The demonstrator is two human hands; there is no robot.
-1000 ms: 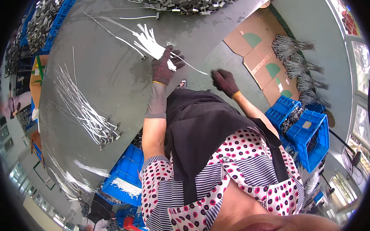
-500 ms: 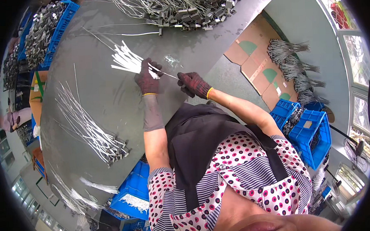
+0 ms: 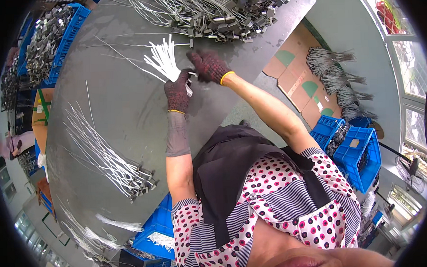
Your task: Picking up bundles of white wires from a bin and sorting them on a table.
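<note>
My left hand (image 3: 178,94), in a dark knitted glove, is closed round a fanned bundle of thin white tubes (image 3: 163,60). A long thin wire (image 3: 126,57), whitish where it nears the glove, runs from the far left of the table to this hand. White ends poke out beside my thumb. My right hand (image 3: 209,67), gloved alike and a little blurred, hovers just right of the bundle with its fingers apart and nothing visible in them. Just beyond it lies a pile of wires with dark rectangular blocks (image 3: 228,27); one block (image 3: 190,42) lies at its near edge.
A bundle of white-sleeved wires (image 3: 106,156) lies on the grey table (image 3: 142,122) at left. Blue crates (image 3: 357,152) stand at right, another crate (image 3: 153,222) below the table's near edge. Flattened cardboard (image 3: 301,83) and wire bundles (image 3: 336,75) lie beyond the right edge.
My right hand has let go of the thin wire and moved up and left towards the pile. My left hand has shifted slightly right, tilting the tubes more upright.
</note>
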